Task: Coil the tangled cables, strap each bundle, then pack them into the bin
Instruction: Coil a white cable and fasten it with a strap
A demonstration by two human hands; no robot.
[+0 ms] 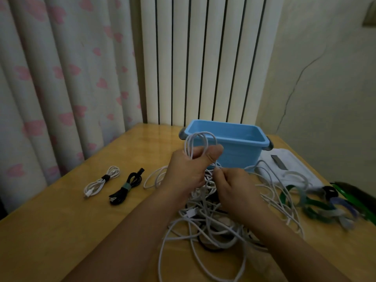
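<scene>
Hands (184,167) hide tangled cables (213,226) (straps (321,206) blurred).

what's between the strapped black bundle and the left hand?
In the head view, a loose white cable loop lies on the table between the strapped black bundle and the left hand; otherwise bare wood.

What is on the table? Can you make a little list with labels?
left hand: holds white cable loops
right hand: pinches a white strand
tangle: white and black cables, uncoiled
done bundles: white bundle, black bundle, both strapped
bin: blue, looks empty
straps: loose, right side
</scene>
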